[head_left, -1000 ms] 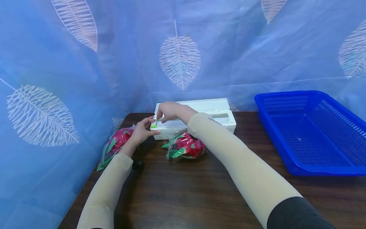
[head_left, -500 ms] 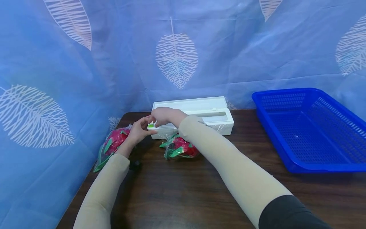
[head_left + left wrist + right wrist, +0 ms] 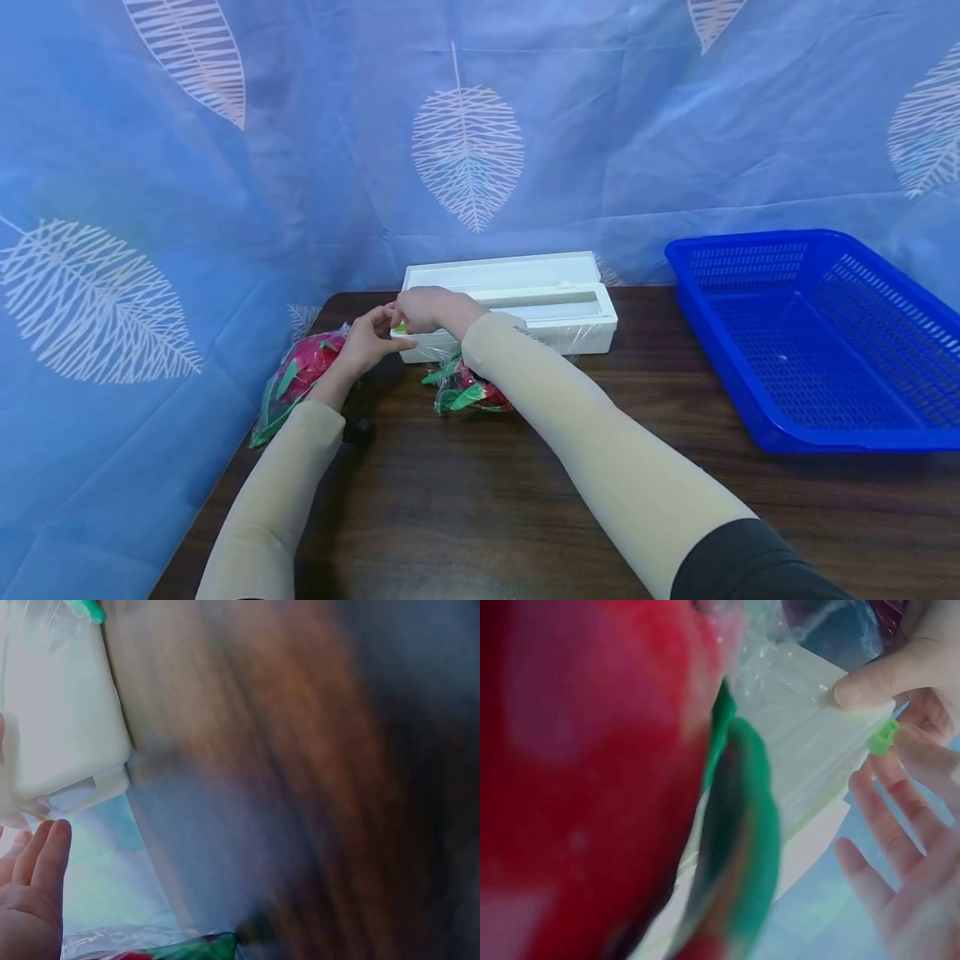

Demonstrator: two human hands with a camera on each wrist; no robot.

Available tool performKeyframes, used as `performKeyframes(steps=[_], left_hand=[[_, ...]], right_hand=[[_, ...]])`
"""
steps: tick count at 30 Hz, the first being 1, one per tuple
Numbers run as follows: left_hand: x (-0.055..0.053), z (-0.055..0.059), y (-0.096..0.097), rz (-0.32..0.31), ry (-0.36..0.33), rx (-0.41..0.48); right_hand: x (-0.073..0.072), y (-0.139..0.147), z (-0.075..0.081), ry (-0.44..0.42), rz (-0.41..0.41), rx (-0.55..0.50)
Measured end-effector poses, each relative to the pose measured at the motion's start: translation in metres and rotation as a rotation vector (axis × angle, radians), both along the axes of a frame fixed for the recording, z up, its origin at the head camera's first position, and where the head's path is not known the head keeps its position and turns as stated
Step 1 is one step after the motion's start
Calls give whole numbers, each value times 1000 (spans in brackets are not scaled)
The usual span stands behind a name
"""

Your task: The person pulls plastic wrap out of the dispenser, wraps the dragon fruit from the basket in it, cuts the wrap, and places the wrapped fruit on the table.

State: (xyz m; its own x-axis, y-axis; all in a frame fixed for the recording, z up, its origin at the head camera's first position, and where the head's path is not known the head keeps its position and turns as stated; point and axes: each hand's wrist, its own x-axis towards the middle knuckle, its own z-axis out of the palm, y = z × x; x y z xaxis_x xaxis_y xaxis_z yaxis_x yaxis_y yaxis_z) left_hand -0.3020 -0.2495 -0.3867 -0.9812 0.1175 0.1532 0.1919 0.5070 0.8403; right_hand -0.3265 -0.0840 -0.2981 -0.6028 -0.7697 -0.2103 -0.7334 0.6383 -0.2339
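A white cling film dispenser [image 3: 592, 337] stands at the back of the table with its lid raised. My left hand [image 3: 367, 340] holds its left end, thumb on the front wall and fingers around the end. At that same corner my right hand [image 3: 429, 308] pinches a small green slide cutter [image 3: 883, 738], mostly covered by the hand in the head view. Clear film hangs over the dispenser's front. A film-wrapped dragon fruit [image 3: 467, 397] lies just in front, partly under the right forearm, and fills the near side of the right wrist view. Another wrapped dragon fruit [image 3: 307, 367] lies beside the left wrist.
A blue plastic basket [image 3: 780, 429] stands on the right of the brown wooden table [image 3: 480, 517]. A blue curtain [image 3: 337, 125] with white leaf prints hangs behind and along the left edge. A small dark object [image 3: 357, 430] lies near the left wrist.
My right hand has moved left along the dispenser to its left corner and now covers most of the green slide cutter. My left hand stays at that end. The head view has shifted slightly.
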Motion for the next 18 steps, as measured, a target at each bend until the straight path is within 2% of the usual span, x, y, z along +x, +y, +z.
performKeyframes(steps=[10,18], left_hand=[[-2,6,1,-9,-59,64],[0,4,3,39,-82,31]], right_hand=[[0,8,5,-57,-64,-53],[1,10,7,-95,-92,-40]])
